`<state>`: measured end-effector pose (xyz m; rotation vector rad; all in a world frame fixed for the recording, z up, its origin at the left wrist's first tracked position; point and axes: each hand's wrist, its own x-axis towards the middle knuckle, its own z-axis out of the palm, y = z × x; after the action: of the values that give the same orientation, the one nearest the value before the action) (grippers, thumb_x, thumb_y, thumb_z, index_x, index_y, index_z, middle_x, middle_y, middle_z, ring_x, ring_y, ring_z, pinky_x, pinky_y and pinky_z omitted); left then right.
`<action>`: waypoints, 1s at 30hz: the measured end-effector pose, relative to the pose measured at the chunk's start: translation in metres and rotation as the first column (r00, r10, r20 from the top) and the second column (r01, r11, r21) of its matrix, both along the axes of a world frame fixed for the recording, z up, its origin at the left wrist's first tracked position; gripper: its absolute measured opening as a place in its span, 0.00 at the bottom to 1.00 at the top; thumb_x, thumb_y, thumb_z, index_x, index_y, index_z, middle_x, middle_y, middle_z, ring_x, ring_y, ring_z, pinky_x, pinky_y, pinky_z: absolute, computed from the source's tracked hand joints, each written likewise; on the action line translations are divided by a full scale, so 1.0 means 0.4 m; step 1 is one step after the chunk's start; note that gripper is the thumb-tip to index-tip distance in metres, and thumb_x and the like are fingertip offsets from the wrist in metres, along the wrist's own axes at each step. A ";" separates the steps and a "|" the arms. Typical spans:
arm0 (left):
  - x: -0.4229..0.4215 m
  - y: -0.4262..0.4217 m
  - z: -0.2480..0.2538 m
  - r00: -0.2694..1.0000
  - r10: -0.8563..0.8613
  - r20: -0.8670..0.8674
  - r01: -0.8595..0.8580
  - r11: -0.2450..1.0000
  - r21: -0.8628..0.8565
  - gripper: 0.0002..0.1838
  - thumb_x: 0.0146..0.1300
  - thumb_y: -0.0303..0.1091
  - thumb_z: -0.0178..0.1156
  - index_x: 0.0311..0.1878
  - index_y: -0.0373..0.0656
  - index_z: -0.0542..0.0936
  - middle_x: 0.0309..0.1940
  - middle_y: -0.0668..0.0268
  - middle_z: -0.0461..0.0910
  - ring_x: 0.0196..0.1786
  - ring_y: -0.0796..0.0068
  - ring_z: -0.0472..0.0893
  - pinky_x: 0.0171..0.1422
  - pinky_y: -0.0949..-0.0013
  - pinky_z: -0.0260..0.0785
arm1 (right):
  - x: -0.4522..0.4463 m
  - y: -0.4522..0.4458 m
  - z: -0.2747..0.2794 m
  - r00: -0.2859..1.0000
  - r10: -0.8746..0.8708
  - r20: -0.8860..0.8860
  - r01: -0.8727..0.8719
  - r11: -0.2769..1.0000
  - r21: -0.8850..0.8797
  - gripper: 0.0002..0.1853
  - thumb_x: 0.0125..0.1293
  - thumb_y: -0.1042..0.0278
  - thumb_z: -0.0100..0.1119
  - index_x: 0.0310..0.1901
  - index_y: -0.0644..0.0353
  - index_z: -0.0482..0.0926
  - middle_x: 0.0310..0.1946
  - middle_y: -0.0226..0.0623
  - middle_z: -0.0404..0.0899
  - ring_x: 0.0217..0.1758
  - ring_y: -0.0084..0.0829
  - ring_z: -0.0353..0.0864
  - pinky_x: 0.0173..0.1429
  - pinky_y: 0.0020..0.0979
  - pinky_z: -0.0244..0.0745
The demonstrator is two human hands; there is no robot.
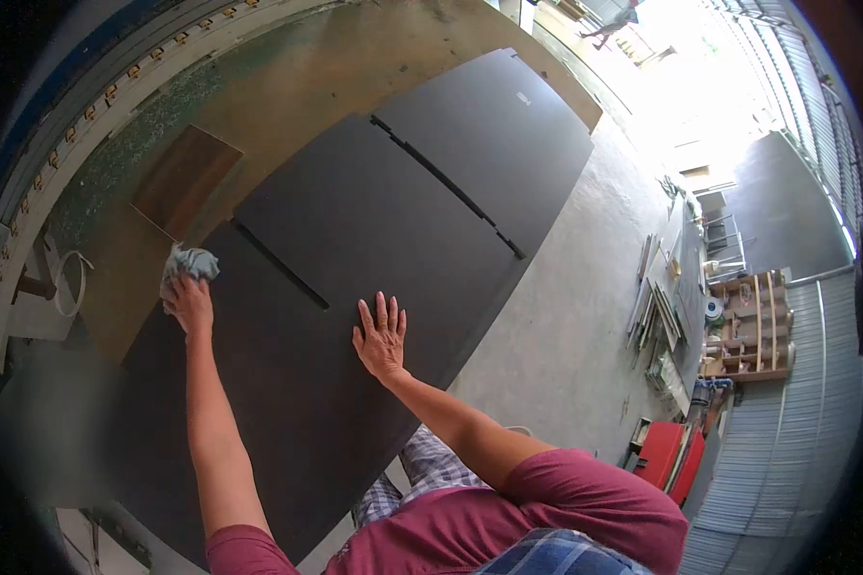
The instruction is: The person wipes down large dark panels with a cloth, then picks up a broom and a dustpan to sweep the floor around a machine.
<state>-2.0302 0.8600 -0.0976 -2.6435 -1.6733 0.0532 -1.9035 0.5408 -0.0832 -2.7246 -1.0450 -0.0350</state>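
My left hand (191,306) is closed around a crumpled grey-blue cloth (191,264) at the far left edge of a large dark panel (355,211). Flat on the same panel, nearer its middle, rests my right hand (382,340), fingers spread and holding nothing. A short dark slot (280,264) runs into the panel between my two hands. Farther off, a longer notched gap (446,184) crosses the dark surface. Beyond that gap lies another dark section with a small pale mark (524,99) on it.
A brown board (188,182) lies beyond the panel on the left, near a long machine edge (115,96). On the right are stacked strips (657,316), a wooden shelf unit (750,326) and a red object (664,455). Grey concrete floor (537,355) borders the panel.
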 end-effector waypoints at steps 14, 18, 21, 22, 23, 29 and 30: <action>-0.373 -0.140 -0.020 0.932 0.353 0.086 -0.362 0.924 0.122 0.25 0.60 0.44 0.42 0.59 0.43 0.56 0.61 0.61 0.52 0.63 0.55 0.49 0.62 0.52 0.45 | -0.003 -0.005 0.011 0.999 -0.002 -0.052 0.002 1.000 -0.003 0.26 0.57 0.56 0.43 0.58 0.49 0.56 0.63 0.39 0.42 0.66 0.41 0.37 0.66 0.43 0.31; -0.540 -0.207 -0.014 0.868 0.492 0.064 -0.495 0.854 0.158 0.26 0.61 0.45 0.40 0.59 0.41 0.56 0.61 0.60 0.51 0.62 0.55 0.52 0.61 0.53 0.47 | -0.006 -0.004 0.019 0.998 -0.004 -0.062 0.003 1.000 -0.021 0.26 0.58 0.56 0.42 0.59 0.49 0.55 0.63 0.39 0.42 0.66 0.42 0.36 0.66 0.43 0.30; -0.731 -0.271 -0.078 0.781 0.622 0.057 -0.617 0.753 0.229 0.27 0.61 0.47 0.39 0.57 0.37 0.58 0.58 0.54 0.56 0.61 0.53 0.55 0.60 0.54 0.48 | -0.009 -0.004 0.021 0.998 -0.004 -0.061 0.003 1.000 -0.017 0.26 0.58 0.56 0.41 0.59 0.48 0.54 0.63 0.39 0.41 0.66 0.42 0.35 0.66 0.42 0.30; -0.783 -0.301 -0.082 0.756 0.654 0.026 -0.637 0.727 0.255 0.27 0.61 0.47 0.38 0.57 0.35 0.58 0.57 0.52 0.57 0.60 0.53 0.57 0.60 0.54 0.49 | -0.008 -0.003 0.020 0.998 -0.001 -0.063 -0.001 1.000 -0.017 0.26 0.58 0.56 0.41 0.59 0.48 0.54 0.63 0.39 0.41 0.66 0.42 0.35 0.66 0.42 0.30; -0.820 -0.343 -0.065 0.749 0.661 0.046 -0.649 0.717 0.255 0.28 0.61 0.47 0.39 0.56 0.33 0.58 0.56 0.51 0.59 0.59 0.53 0.58 0.60 0.54 0.50 | -0.007 -0.003 0.020 0.998 0.002 -0.058 -0.003 1.000 -0.016 0.26 0.58 0.56 0.41 0.59 0.48 0.55 0.63 0.40 0.41 0.66 0.42 0.35 0.66 0.42 0.30; -0.913 -0.443 -0.031 0.656 0.649 0.385 -0.735 0.665 0.130 0.24 0.59 0.40 0.46 0.52 0.29 0.61 0.51 0.46 0.63 0.53 0.51 0.63 0.57 0.57 0.55 | -0.004 -0.002 0.024 0.999 -0.007 -0.041 0.009 0.999 0.036 0.26 0.57 0.57 0.44 0.58 0.49 0.57 0.61 0.42 0.45 0.65 0.44 0.39 0.65 0.44 0.34; -0.871 -0.451 0.002 0.618 0.604 0.504 -0.709 0.705 0.024 0.23 0.58 0.38 0.48 0.50 0.28 0.62 0.48 0.45 0.64 0.51 0.50 0.65 0.56 0.58 0.56 | -0.006 -0.008 0.021 1.000 0.001 -0.015 0.001 0.996 0.088 0.25 0.56 0.58 0.45 0.57 0.49 0.59 0.60 0.42 0.49 0.64 0.45 0.43 0.64 0.45 0.37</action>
<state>-2.3784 0.6796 -0.0968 -1.8000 -2.5404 -0.7758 -1.9058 0.5374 -0.0747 -2.6422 -1.0146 -0.0583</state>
